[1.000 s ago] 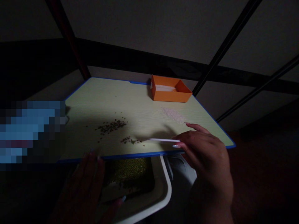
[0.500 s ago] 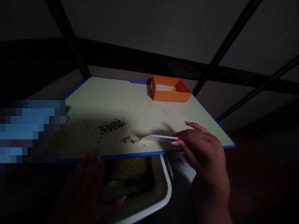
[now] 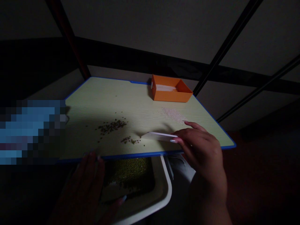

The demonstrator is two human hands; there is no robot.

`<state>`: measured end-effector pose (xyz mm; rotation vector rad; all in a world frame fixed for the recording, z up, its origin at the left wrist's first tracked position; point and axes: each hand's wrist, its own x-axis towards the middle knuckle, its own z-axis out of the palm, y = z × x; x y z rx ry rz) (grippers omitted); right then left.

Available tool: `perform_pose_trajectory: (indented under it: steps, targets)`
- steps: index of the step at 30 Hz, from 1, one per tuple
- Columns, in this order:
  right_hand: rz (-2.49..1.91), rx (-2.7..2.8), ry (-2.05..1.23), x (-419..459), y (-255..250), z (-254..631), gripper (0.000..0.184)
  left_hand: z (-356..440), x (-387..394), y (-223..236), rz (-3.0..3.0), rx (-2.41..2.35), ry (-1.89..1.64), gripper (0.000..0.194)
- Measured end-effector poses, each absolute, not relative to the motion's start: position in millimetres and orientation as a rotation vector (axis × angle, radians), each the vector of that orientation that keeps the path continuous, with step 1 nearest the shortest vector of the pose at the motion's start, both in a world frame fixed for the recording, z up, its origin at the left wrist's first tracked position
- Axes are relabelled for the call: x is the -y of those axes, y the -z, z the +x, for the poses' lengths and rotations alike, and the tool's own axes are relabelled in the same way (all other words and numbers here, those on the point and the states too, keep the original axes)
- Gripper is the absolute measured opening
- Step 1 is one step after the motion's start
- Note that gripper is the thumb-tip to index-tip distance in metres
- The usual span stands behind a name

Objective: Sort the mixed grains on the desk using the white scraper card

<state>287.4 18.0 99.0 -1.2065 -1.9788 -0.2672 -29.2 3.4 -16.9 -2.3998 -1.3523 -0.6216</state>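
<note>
My right hand (image 3: 203,148) pinches a thin white card (image 3: 160,136) between thumb and fingers, with the little finger lifted. The card is held low over the table, its far tip beside a small cluster of green and reddish beans (image 3: 127,140). A larger patch of dark beans (image 3: 112,126) lies beyond it to the left. Spilled white grains (image 3: 173,115) are spread past the right hand's fingertips. My left hand (image 3: 86,181), dim in shadow, has its fingers stretched at the table's front edge, above a white tub (image 3: 168,190) of green beans (image 3: 131,168).
On the far right of the pale, blue-edged table (image 3: 105,90) stands an orange box (image 3: 172,96) with something whitish inside. A pixelated blue shape (image 3: 28,131) covers the left side. Behind the table rises a panelled wall (image 3: 140,31).
My right hand and the card have shifted slightly left, and more of the card's face shows. The left hand, beans and box look unmoved.
</note>
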Motion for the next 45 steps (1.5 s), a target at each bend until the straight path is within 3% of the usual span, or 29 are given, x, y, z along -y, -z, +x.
perform_pose_trajectory:
  steps: [45]
  targets:
    - [-1.199, 2.027, 0.054, 3, -111, 289, 0.014, -27, -4, 16, -2.379, 1.317, 0.573, 0.089]
